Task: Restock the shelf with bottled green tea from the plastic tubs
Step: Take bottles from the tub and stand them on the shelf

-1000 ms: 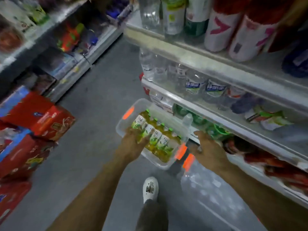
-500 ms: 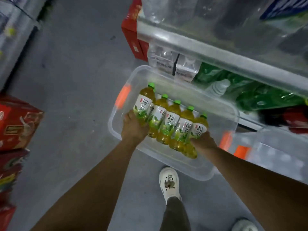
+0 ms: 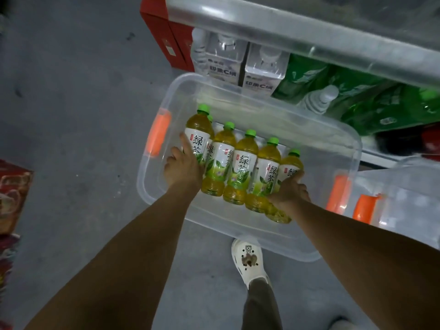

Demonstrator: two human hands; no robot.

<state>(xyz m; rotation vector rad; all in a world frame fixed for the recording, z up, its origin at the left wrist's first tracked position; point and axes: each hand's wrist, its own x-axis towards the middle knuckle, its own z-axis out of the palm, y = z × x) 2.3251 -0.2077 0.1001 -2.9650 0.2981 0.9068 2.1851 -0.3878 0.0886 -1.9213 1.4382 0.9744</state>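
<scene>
Since a moment ago both hands, the left hand (image 3: 183, 166) and right hand (image 3: 289, 190), have clamped a row of 5 green tea bottles (image 3: 240, 170) (fingers curled around the end bottles) inside the tub (image 3: 273, 110), ready for shelving.

It was a shop aisle, a small grocery by the look of it. A metal shelf edge (image 3: 309, 32) ran overhead, and under it stood shrink-wrapped packs of water bottles (image 3: 238, 60) and green-wrapped drinks (image 3: 371, 91). Left of the shelf, red cartons (image 3: 166, 36) sat on the bare grey concrete floor (image 3: 83, 91).
</scene>
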